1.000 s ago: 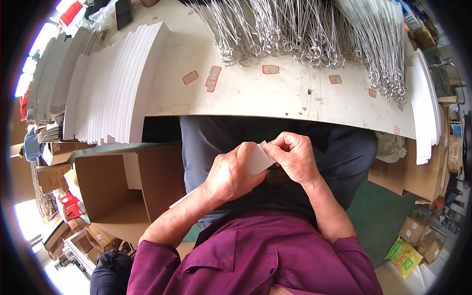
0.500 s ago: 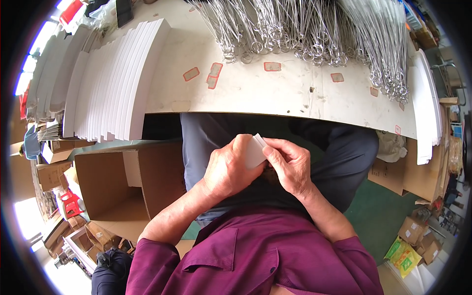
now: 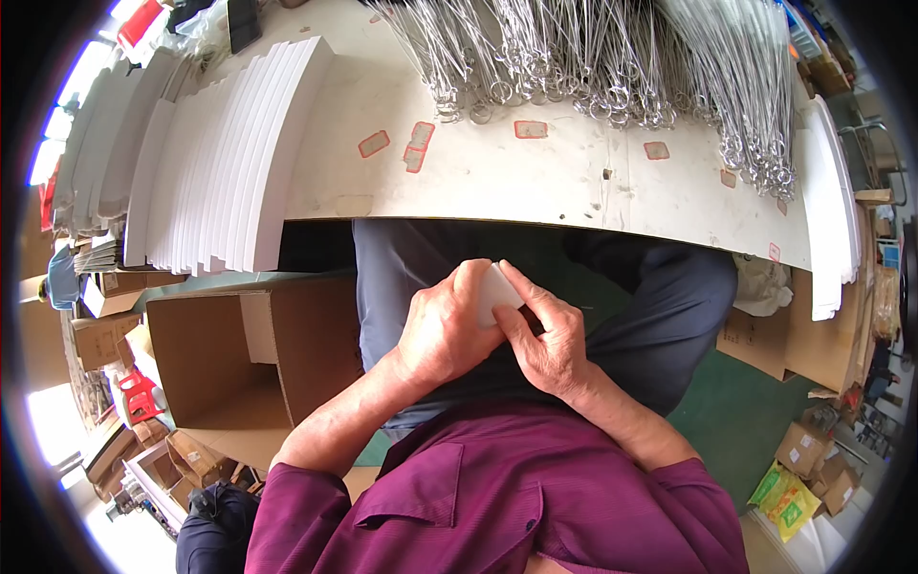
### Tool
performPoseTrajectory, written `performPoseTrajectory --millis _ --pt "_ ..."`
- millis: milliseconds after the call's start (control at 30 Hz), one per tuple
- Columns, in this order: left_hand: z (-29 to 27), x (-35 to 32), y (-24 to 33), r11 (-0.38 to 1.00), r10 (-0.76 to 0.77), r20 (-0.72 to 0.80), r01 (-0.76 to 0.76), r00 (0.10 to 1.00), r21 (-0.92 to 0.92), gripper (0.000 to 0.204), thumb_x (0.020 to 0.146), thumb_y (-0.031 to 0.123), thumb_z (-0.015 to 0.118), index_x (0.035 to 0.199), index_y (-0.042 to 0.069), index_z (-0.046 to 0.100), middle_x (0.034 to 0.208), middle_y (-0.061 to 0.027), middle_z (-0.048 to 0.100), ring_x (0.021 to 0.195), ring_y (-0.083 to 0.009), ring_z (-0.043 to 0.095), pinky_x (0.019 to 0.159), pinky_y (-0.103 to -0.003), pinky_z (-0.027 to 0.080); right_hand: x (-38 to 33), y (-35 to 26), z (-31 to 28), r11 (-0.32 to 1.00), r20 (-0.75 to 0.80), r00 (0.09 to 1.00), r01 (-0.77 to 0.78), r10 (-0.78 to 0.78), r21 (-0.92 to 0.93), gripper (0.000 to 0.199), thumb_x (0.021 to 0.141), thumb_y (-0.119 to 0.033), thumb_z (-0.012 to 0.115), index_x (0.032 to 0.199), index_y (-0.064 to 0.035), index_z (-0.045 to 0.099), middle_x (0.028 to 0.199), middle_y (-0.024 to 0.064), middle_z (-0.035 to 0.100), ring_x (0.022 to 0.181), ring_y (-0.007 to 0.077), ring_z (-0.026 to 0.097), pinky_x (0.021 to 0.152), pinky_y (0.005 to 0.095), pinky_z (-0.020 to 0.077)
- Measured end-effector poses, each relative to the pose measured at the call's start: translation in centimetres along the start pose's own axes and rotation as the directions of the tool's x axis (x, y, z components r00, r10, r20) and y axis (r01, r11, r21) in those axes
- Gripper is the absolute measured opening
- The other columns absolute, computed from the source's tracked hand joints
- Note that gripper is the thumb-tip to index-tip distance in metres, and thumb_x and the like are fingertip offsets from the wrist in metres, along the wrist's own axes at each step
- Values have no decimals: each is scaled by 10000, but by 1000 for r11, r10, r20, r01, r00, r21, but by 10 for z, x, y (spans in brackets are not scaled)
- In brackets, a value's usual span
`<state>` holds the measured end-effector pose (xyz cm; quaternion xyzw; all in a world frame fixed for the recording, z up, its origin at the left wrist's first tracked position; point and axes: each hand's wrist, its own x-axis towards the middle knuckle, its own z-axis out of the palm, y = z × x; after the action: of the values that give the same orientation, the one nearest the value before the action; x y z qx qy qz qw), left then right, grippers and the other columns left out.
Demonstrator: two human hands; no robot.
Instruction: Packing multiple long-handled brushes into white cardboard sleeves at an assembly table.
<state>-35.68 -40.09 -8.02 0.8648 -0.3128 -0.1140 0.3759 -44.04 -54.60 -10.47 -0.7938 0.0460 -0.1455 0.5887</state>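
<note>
Over my lap, below the table's near edge, both hands hold a small white card (image 3: 497,290). My left hand (image 3: 445,330) wraps around the card's left side with the fingers curled over it. My right hand (image 3: 545,335) presses its fingers on the card's right edge and top. Most of the card is hidden by my fingers. I cannot tell whether anything lies under the card.
A white worktable (image 3: 535,187) carries a fanned stack of white cards (image 3: 225,163) at left, a mass of metal wire pieces (image 3: 612,57) at the back and more white cards (image 3: 827,191) at right. An open cardboard box (image 3: 239,359) stands at my left. Small boxes litter the floor.
My two hands have drawn closer together and shifted slightly left over the card; the right fingers now lie flatter on it, so less of the card shows.
</note>
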Motion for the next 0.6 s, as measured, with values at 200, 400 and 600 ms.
performPoseTrajectory --millis 200,400,600 --pt "4 -6 2 999 39 -98 -35 994 37 383 772 167 787 1059 37 569 907 -170 698 760 -374 721 615 -468 589 0 -1 -1 999 24 999 -43 42 15 420 940 1 697 1352 41 624 1061 207 755 908 186 750 778 299 587" --pt "-18 -9 2 992 -91 97 99 991 -74 593 803 274 836 1255 7 562 1063 -246 706 953 -424 714 816 -477 590 8 -1 -4 898 0 964 -249 267 362 349 985 -26 672 1321 58 628 1129 93 717 957 100 676 817 244 556" --pt "-79 -43 -10 899 -288 322 370 902 -234 402 875 233 789 1175 3 653 997 -181 734 931 -315 722 833 -398 553 44 -12 -19 921 -10 981 -177 192 347 349 997 -57 670 1322 62 629 881 16 666 575 0 454 480 175 353"
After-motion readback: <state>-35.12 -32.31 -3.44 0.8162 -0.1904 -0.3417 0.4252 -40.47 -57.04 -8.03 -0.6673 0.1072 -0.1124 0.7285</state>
